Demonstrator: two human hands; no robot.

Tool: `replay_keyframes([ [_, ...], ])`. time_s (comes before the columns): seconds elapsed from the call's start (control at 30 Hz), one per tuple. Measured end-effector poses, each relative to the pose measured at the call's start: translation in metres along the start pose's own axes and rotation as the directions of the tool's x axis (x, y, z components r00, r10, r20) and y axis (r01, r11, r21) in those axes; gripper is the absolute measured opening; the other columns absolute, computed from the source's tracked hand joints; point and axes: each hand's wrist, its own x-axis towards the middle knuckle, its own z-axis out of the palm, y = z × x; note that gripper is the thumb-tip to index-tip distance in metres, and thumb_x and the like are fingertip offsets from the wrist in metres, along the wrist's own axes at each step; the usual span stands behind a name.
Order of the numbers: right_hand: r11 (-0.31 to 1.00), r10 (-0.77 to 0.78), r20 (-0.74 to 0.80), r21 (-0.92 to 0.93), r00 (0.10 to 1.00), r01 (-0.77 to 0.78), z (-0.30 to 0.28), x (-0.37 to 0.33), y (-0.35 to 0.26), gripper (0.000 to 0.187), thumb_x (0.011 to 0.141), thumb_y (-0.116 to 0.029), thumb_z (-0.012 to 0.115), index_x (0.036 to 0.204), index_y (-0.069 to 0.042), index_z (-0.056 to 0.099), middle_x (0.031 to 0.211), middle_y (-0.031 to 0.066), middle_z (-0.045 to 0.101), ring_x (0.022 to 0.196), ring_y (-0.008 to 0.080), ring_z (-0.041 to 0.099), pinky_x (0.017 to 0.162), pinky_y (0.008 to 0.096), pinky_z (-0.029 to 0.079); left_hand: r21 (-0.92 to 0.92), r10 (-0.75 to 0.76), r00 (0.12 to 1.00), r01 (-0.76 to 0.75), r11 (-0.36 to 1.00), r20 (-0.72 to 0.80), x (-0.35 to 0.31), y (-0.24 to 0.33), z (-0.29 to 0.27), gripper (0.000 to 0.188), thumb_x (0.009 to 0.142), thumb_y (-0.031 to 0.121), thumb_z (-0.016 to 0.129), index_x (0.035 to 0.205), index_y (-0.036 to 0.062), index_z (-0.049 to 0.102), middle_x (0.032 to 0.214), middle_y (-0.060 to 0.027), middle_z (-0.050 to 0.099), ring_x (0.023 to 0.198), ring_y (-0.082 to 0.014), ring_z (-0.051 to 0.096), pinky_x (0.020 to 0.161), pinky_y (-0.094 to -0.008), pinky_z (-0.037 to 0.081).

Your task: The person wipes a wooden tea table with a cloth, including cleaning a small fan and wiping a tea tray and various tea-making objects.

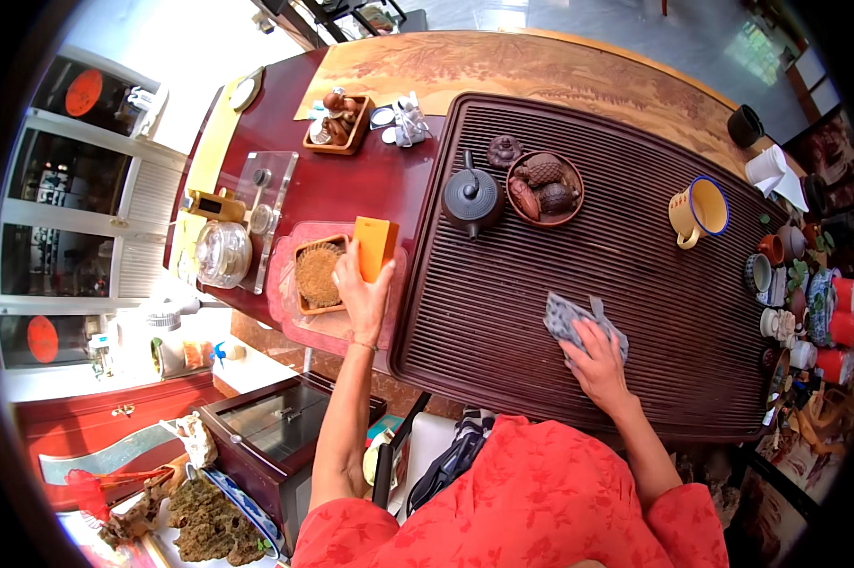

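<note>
My left hand (362,295) grips an orange box (377,242) between thumb and fingers, above a pink mat (290,317). Right beside those fingers lies a square wooden tray (308,305) with a round brown tea cake (320,272) in it. My right hand (597,364) presses a grey patterned cloth (561,320) onto the large ridged dark tea tray (503,312), its fingers bent over the cloth. Farther back on that tray stand a dark teapot (472,199), a small brown figurine (505,150), a round bowl (546,225) of brown carved pieces, and a yellow mug (689,216) with a blue rim.
Cups and small pots (758,273) crowd the tray's right edge. Left of the mat are a glass pot (223,254) and a clear stand (274,180). A wooden box (359,140) of figurines sits at the back. A dark glass-topped cabinet (275,421) stands at lower left.
</note>
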Motion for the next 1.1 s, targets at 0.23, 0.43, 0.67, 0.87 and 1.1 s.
replay_keyframes([
  [0.23, 0.772, 0.532, -0.426, -0.111, 0.732, -0.626, -0.030, -0.081, 0.131, 0.035, 0.088, -0.021, 0.058, 0.122, -0.010, 0.056, 0.136, 0.0185, 0.043, 0.130, 0.0371, 0.033, 0.103, 0.0507, 0.025, 0.077, 0.090, 0.996, -0.091, 0.993, 0.009, 0.079, -0.007, 0.082, 0.071, 0.073, 0.037, 0.073, 0.131, 0.0074, 0.043, 0.110, -0.0202, 0.050, 0.103, -0.0393, 0.046, 0.088, -0.0469, 0.040],
  [0.43, 0.947, 0.286, -0.245, -0.077, 0.926, -0.312, 0.012, 0.036, 0.020, 0.037, 0.080, -0.018, 0.065, 0.116, -0.012, 0.059, 0.131, 0.0177, 0.046, 0.124, 0.0342, 0.040, 0.103, 0.0508, 0.028, 0.238, 0.093, 0.990, -0.117, 0.964, 0.109, 0.073, -0.067, 0.100, 0.071, 0.077, 0.036, 0.071, 0.134, 0.0070, 0.040, 0.119, -0.0215, 0.047, 0.111, -0.0400, 0.043, 0.095, -0.0466, 0.036],
  [0.67, 0.937, 0.252, -0.220, -0.189, 0.942, -0.295, -0.023, -0.051, 0.062, 0.042, 0.076, -0.013, 0.068, 0.117, -0.010, 0.059, 0.133, 0.0155, 0.045, 0.126, 0.0351, 0.038, 0.103, 0.0500, 0.028, -0.184, 0.055, 0.998, -0.052, 0.982, 0.013, 0.032, 0.047, 0.029, 0.031, 0.085, 0.009, 0.059, 0.115, -0.0011, 0.054, 0.112, -0.0183, 0.055, 0.107, -0.0322, 0.051, 0.097, -0.0386, 0.038],
  [0.87, 0.914, 0.305, -0.427, -0.118, 0.851, -0.387, -0.009, 0.065, 0.081, 0.042, 0.078, -0.012, 0.066, 0.119, -0.006, 0.056, 0.130, 0.0178, 0.045, 0.122, 0.0345, 0.040, 0.100, 0.0479, 0.031, -0.625, -0.102, 0.703, 0.681, 0.382, 0.704, -0.033, 0.143, 0.077, 0.025, 0.093, 0.010, 0.053, 0.114, -0.0029, 0.050, 0.096, -0.0122, 0.061, 0.087, -0.0181, 0.063, 0.072, -0.0278, 0.055],
  [1.1, 0.995, 0.070, -0.072, -0.064, 0.995, -0.075, -0.021, 0.000, 0.048, 0.047, 0.074, -0.009, 0.069, 0.119, -0.010, 0.056, 0.133, 0.0121, 0.046, 0.127, 0.0297, 0.040, 0.103, 0.0494, 0.030, -0.618, -0.300, 0.643, 0.764, 0.188, 0.704, -0.005, 0.188, 0.137, 0.041, 0.088, 0.006, 0.058, 0.120, -0.0061, 0.035, 0.088, -0.0159, 0.057, 0.072, -0.0248, 0.065, 0.062, -0.0316, 0.058],
])
